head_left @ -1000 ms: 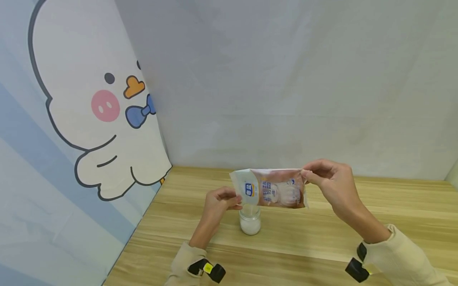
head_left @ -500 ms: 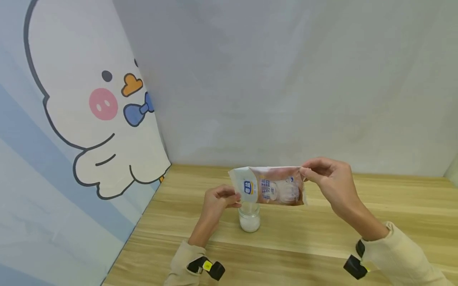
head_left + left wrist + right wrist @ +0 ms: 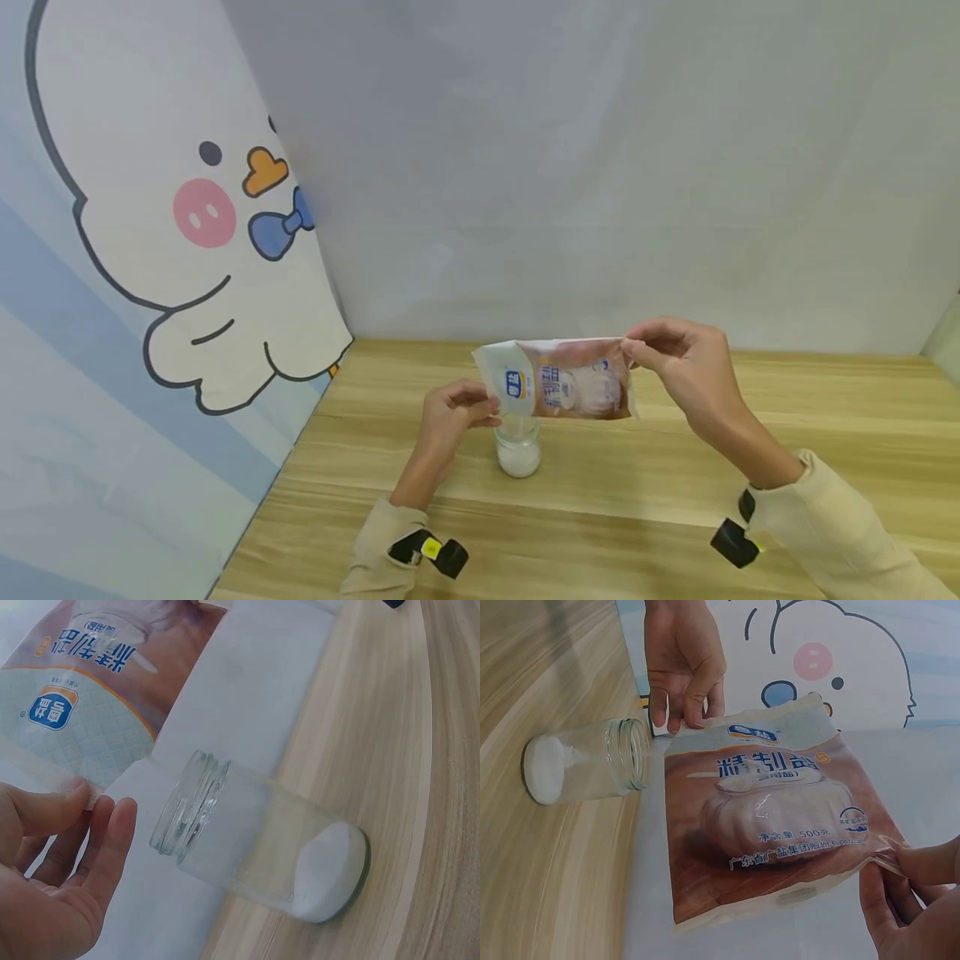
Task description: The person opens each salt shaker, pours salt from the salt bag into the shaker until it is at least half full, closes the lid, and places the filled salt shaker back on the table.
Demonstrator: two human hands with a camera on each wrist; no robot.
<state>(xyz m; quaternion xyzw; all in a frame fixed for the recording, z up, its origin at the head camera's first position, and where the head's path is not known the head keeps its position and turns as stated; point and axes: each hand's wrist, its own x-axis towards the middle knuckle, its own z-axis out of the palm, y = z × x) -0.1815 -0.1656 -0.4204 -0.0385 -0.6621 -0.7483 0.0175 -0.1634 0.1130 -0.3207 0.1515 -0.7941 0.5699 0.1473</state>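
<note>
Both hands hold a pink and pale-blue salt bag (image 3: 573, 379) on its side above the table. My left hand (image 3: 453, 417) pinches the lower corner of its pale-blue end between thumb and fingers. At the opposite end, my right hand (image 3: 692, 367) pinches the upper corner. Just below the left corner stands an uncapped glass jar (image 3: 519, 457), its mouth partly hidden by the bag in the head view. White salt (image 3: 327, 874) lies in the bottom of the jar, sloping to one side. The jar's mouth is close to the left fingertips in the left wrist view.
A wood-grain table (image 3: 600, 483) spreads under the hands. Behind it rises a plain grey-white backdrop (image 3: 585, 183), and a panel with a cartoon duck (image 3: 172, 217) stands on the left. Each sleeve carries a black wrist camera, one of them the left camera (image 3: 450, 557).
The whole head view has shifted slightly up and left. Hands, salt bag and jar keep nearly the same positions relative to one another.
</note>
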